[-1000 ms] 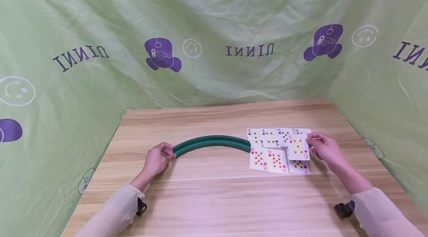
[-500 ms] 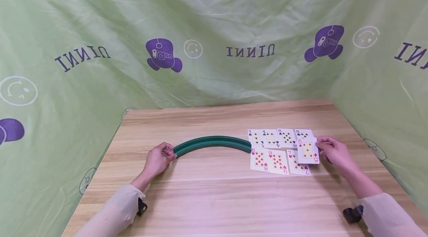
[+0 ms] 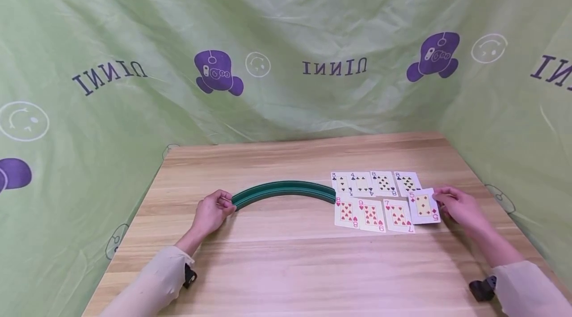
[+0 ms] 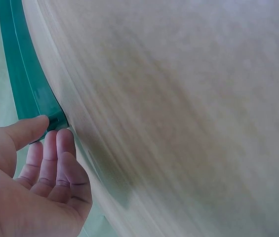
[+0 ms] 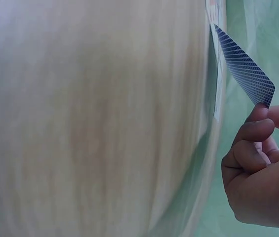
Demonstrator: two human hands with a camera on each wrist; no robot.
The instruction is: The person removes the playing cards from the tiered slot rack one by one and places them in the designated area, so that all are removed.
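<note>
My left hand (image 3: 211,212) pinches the near-left end of a green curved card holder (image 3: 281,189); in the left wrist view the thumb lies over the holder's end (image 4: 30,74) with the fingers below. Between thumb and fingertips of my right hand (image 3: 460,209) is a playing card, the five of diamonds (image 3: 423,206), held by its right edge. It faces up, tilted, just right of the seven of hearts (image 3: 398,216) and overlapping a corner of the card behind. Its dark patterned back (image 5: 248,69) shows in the right wrist view.
Face-up cards lie in two rows on the wooden table (image 3: 286,267): black ones behind, such as the three (image 3: 341,184), and hearts in front, such as the nine (image 3: 371,215). The holder's right end meets the leftmost cards. A green printed curtain (image 3: 286,108) surrounds the table.
My right hand has moved right and slightly nearer with the five of diamonds, uncovering the seven of hearts and the rear-right black card. The left hand and holder have stayed put.
</note>
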